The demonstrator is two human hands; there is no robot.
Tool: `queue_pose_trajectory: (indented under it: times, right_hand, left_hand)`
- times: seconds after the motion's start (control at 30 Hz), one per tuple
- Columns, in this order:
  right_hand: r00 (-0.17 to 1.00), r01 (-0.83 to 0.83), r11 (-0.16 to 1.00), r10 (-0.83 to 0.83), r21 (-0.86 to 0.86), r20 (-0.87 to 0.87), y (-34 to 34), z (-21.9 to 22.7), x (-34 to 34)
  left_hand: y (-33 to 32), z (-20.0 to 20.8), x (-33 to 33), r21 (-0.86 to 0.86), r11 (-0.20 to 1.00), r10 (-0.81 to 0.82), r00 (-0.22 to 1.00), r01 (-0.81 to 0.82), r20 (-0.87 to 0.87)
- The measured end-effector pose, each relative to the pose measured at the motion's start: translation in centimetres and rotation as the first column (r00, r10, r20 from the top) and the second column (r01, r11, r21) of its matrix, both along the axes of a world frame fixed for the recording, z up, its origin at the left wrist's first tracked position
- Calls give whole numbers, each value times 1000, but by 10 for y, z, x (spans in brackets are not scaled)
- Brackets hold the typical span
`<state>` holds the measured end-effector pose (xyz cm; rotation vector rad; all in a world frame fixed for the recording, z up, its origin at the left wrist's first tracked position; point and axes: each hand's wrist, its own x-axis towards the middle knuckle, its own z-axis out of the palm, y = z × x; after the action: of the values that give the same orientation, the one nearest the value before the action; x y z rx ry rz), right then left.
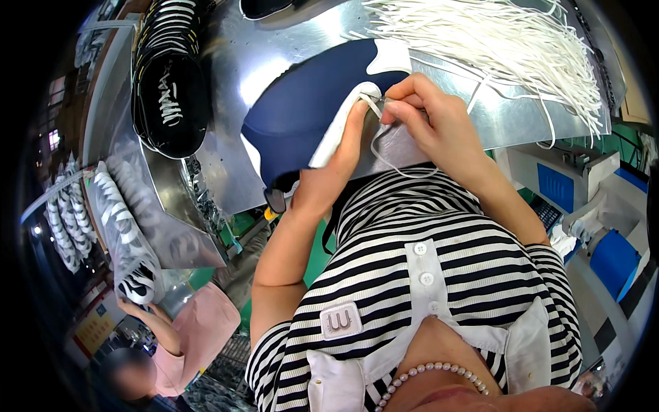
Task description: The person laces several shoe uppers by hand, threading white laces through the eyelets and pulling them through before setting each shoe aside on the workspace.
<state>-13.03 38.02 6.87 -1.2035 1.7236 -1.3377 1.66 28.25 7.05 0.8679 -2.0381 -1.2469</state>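
Observation:
My left hand (333,168) is closed around the near edge of a navy and white shoe upper (302,103). The thumb presses on its white strip (336,134); the fingers underneath are hidden. Close by, my right hand (443,123) pinches a thin white shoelace (375,145) between thumb and forefinger, near the strip's far end. The lace passes by my left thumb tip and hangs in a loop toward my striped shirt. Whether it runs through a hole there, I cannot tell.
Many loose white laces (480,41) lie at the far right of the metal table (233,180). Stacked black shoe parts (171,89) stand on the left. A white and blue machine (556,185) is at right. Lower left, another person in pink (199,329) handles a wrapped stack (123,226).

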Motion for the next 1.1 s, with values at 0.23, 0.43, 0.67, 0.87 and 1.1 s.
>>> queue_pose_trajectory:
  times: [0.23,0.43,0.67,0.87,1.1]
  right_hand:
    - [950,-19,999,32,47,-309,-11,-16,19]
    - [975,-182,946,209,268,-76,-1,28,-31]
    - [957,12,978,-72,209,282,-17,-16,-44]
    - [869,160,979,-200,124,453,-33,-20,-46]
    - [916,85,996,-81,6,394,-6,-29,-31]
  left_hand:
    - [18,6,9,-447,861,-117,950,242,289]
    - [0,-8,31,495,868,-7,997,-29,71]
    - [-16,-6,18,514,857,41,999,-38,5]
    - [-32,-23,39,344,878,-320,943,333,-95]
    - [-21,-3,31,-474,862,-21,947,180,322]
